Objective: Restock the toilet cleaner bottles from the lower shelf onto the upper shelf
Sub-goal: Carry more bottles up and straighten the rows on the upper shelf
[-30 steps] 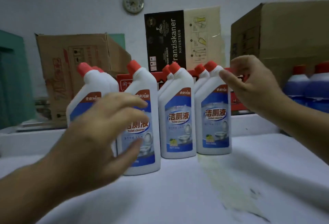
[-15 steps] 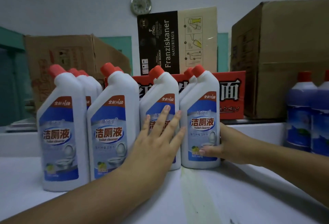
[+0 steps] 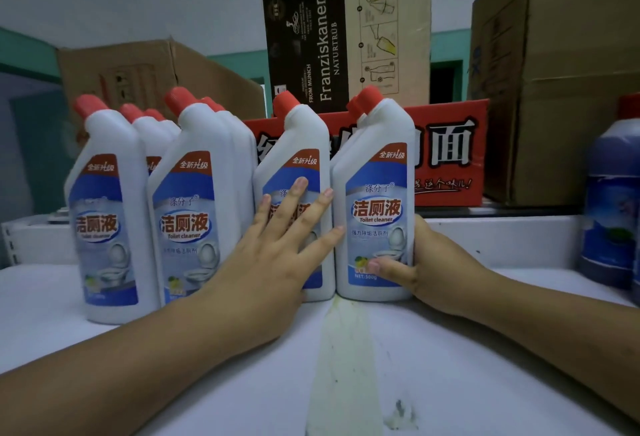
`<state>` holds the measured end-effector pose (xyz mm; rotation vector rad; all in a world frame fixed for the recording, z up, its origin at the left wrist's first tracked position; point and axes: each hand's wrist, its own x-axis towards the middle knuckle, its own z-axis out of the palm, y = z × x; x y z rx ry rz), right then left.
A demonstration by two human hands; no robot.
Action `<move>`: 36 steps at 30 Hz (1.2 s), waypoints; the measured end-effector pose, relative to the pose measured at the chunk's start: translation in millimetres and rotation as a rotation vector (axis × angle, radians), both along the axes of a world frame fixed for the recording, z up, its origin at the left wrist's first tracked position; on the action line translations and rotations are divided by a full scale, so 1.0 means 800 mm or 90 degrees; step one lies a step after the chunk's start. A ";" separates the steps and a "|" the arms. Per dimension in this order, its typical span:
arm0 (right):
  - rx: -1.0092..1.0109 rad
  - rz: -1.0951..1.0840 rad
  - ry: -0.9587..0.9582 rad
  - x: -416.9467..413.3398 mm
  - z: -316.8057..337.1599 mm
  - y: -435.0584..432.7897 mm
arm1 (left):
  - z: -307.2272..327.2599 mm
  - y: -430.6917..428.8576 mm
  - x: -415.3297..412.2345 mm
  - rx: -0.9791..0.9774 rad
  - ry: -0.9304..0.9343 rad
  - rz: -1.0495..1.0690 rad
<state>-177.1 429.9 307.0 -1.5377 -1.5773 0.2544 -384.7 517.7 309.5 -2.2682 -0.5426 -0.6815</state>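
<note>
Several white toilet cleaner bottles with red caps stand in rows on the white shelf [image 3: 467,349]. My left hand [image 3: 273,259] lies flat with fingers spread against the front label of the third front bottle [image 3: 301,137]. My right hand [image 3: 433,262] wraps the right side of the rightmost front bottle [image 3: 377,189], thumb on its lower label. Two more front bottles [image 3: 194,193] [image 3: 104,214] stand to the left, with others partly hidden behind them.
Behind the bottles stands a red printed carton [image 3: 450,155], a Franziskaner box [image 3: 346,44] and brown cardboard boxes at left [image 3: 138,72] and right [image 3: 554,89]. Dark blue bottles [image 3: 609,210] stand at the right edge. A yellowish stain [image 3: 343,349] streaks the shelf.
My left hand came off the left bottles and pressed flat on the third one. My right hand dropped from the caps to the rightmost bottle's lower side. The view has drawn closer.
</note>
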 end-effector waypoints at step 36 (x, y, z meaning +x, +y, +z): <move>-0.030 -0.420 -0.247 0.213 0.071 -0.436 | 0.055 -0.306 0.202 -0.596 0.023 -0.240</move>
